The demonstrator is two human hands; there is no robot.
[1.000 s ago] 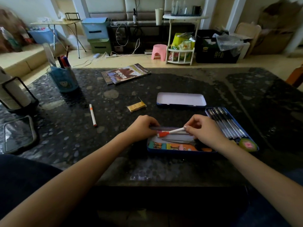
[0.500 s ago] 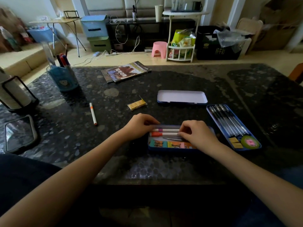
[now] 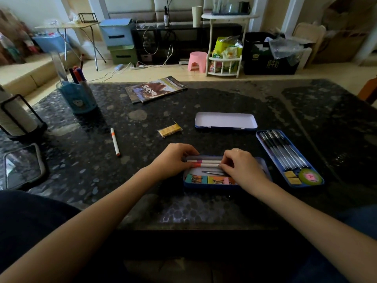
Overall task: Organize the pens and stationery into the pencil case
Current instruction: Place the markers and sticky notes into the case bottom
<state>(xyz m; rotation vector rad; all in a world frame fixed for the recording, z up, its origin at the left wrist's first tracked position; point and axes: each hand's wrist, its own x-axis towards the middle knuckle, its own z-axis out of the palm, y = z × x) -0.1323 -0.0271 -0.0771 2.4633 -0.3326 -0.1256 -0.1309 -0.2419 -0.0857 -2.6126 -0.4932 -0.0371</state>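
Markers (image 3: 206,163) lie along the pencil case's (image 3: 208,185) far edge — left hand (image 3: 173,160) and right hand (image 3: 242,167) pinch their opposite ends, fingers curled.

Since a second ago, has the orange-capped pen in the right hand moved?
Yes. The orange-capped pen went down into the pencil case, flat beside the purple-banded pen.

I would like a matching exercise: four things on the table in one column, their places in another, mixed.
1. orange-tipped white marker
2. clear-barrelled black pens
3. empty white tin lid
4. glossy magazine

a. in the right-hand blue tray
b. far edge of the table
c. loose on the table, left of the hands
d. behind the open blue pencil case

Pairs: 1-c, 2-a, 3-d, 4-b
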